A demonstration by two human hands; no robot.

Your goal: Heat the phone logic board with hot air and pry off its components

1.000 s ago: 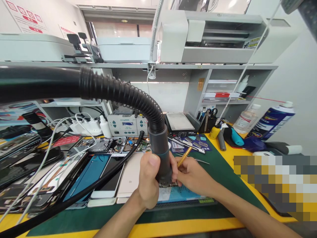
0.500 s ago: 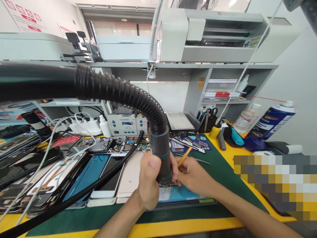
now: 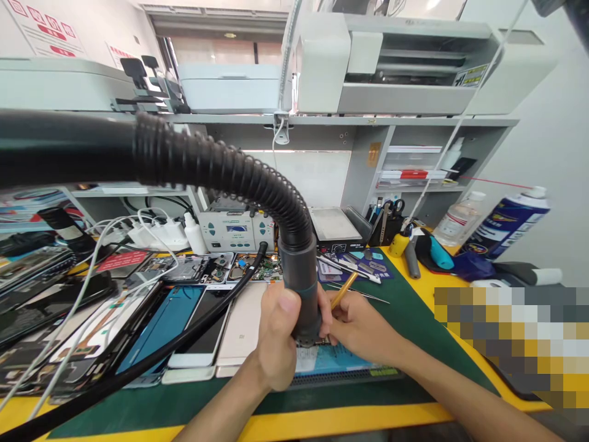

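My left hand (image 3: 278,334) is wrapped round the dark grey handle of a hot-air gun (image 3: 298,264), which points straight down. Its thick black hose (image 3: 221,159), bound with a wire spring, arches in from the left close to the camera. Beside it my right hand (image 3: 363,328) pinches slim gold tweezers (image 3: 344,291), tilted up to the right; their tips are hidden behind my fingers. Under the nozzle a small part of a circuit board (image 3: 317,341) shows on a blue work pad (image 3: 340,359), mostly covered by the gun and hands.
Several phones, including a white-framed one (image 3: 197,331), and opened phone parts lie to the left. A hot-air station (image 3: 237,230) stands behind. Silver tweezers (image 3: 368,294) rest on the green mat (image 3: 427,344). A spray can (image 3: 506,221) and clear bottle (image 3: 460,218) stand at right.
The gun's handle and hose have shifted very slightly to the right. Both hands keep their hold and stay almost in place.
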